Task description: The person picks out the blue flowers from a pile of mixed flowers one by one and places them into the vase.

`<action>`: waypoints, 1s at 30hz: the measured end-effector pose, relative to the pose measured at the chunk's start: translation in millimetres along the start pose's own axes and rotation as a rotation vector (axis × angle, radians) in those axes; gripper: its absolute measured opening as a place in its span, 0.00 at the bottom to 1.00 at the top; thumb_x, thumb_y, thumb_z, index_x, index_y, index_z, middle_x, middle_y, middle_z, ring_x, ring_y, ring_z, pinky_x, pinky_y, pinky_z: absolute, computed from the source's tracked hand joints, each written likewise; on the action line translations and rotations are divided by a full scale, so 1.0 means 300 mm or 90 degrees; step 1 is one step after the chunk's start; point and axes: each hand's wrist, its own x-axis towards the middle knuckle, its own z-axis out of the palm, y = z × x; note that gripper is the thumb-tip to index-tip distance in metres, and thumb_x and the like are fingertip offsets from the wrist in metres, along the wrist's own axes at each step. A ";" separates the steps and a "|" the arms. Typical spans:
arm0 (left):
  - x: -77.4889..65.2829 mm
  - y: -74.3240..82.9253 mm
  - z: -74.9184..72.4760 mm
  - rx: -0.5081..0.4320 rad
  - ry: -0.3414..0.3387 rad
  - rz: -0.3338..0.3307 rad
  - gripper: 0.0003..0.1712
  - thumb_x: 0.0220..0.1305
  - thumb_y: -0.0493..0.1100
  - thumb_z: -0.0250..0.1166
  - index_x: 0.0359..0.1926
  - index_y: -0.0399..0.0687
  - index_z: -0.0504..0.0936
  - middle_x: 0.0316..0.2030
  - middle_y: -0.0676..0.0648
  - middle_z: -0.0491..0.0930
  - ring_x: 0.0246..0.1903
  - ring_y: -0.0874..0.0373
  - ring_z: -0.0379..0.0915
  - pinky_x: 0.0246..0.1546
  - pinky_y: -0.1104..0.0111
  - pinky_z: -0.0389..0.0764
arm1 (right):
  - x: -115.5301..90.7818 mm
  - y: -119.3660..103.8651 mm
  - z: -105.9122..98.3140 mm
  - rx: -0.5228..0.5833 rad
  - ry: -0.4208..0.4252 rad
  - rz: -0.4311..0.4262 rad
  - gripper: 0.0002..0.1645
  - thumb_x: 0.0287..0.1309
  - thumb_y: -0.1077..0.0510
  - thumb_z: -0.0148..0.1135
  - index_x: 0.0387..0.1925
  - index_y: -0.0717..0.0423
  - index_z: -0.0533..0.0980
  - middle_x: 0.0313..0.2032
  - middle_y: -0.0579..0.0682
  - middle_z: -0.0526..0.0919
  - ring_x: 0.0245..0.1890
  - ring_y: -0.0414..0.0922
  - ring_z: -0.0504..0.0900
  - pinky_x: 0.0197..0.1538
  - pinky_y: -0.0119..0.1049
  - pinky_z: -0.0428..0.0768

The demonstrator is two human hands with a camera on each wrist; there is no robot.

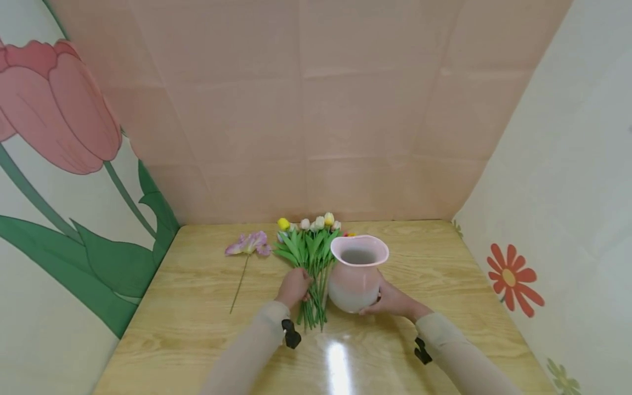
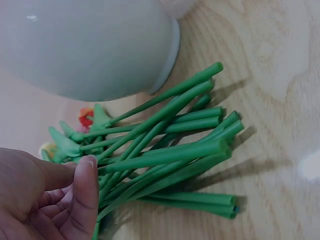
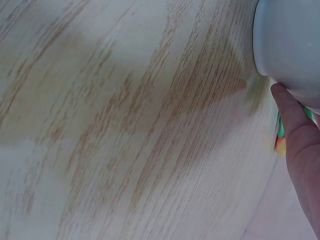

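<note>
Right hand (image 1: 397, 302) in hard at four o'clock on the vase (image 1: 353, 285), fingers curled about its lower side, a firm cupping hold; left hand (image 1: 294, 286) over at nine o'clock, nearly closed, thumb and forefinger pinching a green stem (image 2: 160, 159)! Behind it all, at twelve o'clock, rises the pink back wall (image 1: 301, 109), creased in big squares. Below that spreads the wood-grained surface (image 1: 192, 351), a bright streak of glare on it at six o'clock from the vase. Up at ten o'clock, a giant printed tulip (image 1: 59, 104) on the left wall! And here's the vase itself, blushing pink above, pale below, its flared mouth turned upward; whether its base clears the surface, I cannot tell. Just beside it, at nine o'clock, lies the bunch of tulips (image 1: 301, 247), leaves and blooms fanned towards twelve, cut ends crossing one another towards six. Further out, at ten o'clock from the left hand and touched by neither hand, one lilac flower (image 1: 249, 244) lies alone, its thin stem running to seven. And tiniest of all, a yellow bloom (image 1: 283, 224) at the bunch's eleven o'clock!
</note>
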 end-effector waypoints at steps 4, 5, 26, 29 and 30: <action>-0.007 0.006 -0.028 -0.009 0.020 0.014 0.07 0.66 0.38 0.55 0.35 0.36 0.75 0.18 0.45 0.73 0.12 0.57 0.72 0.15 0.67 0.74 | -0.003 -0.002 0.001 0.003 0.003 -0.004 0.69 0.34 0.61 0.78 0.69 0.38 0.40 0.63 0.49 0.60 0.60 0.49 0.65 0.57 0.44 0.66; -0.007 0.007 -0.033 -0.008 0.028 0.017 0.08 0.66 0.38 0.55 0.36 0.36 0.75 0.18 0.46 0.73 0.12 0.57 0.72 0.15 0.68 0.74 | -0.003 -0.004 0.001 0.001 0.004 -0.003 0.69 0.34 0.61 0.78 0.69 0.38 0.40 0.63 0.48 0.60 0.60 0.49 0.65 0.57 0.44 0.66; -0.039 -0.122 -0.251 -0.040 0.463 0.213 0.21 0.66 0.38 0.55 0.60 0.48 0.68 0.39 0.44 0.79 0.23 0.57 0.73 0.20 0.69 0.74 | -0.007 -0.009 0.005 -0.002 0.000 -0.011 0.69 0.37 0.62 0.76 0.70 0.40 0.38 0.65 0.50 0.55 0.62 0.50 0.61 0.58 0.51 0.64; -0.041 -0.168 -0.303 0.011 0.514 0.197 0.23 0.64 0.35 0.57 0.60 0.45 0.69 0.40 0.40 0.79 0.27 0.53 0.75 0.22 0.66 0.75 | -0.008 -0.016 0.005 0.000 0.003 -0.006 0.69 0.36 0.61 0.77 0.70 0.39 0.39 0.65 0.49 0.57 0.62 0.49 0.62 0.57 0.48 0.66; -0.041 -0.182 -0.321 0.030 0.522 0.180 0.22 0.64 0.35 0.57 0.59 0.45 0.70 0.40 0.41 0.79 0.27 0.53 0.76 0.23 0.64 0.76 | -0.008 -0.017 0.005 0.001 0.002 -0.005 0.69 0.36 0.60 0.77 0.70 0.39 0.39 0.65 0.49 0.57 0.62 0.49 0.62 0.57 0.47 0.66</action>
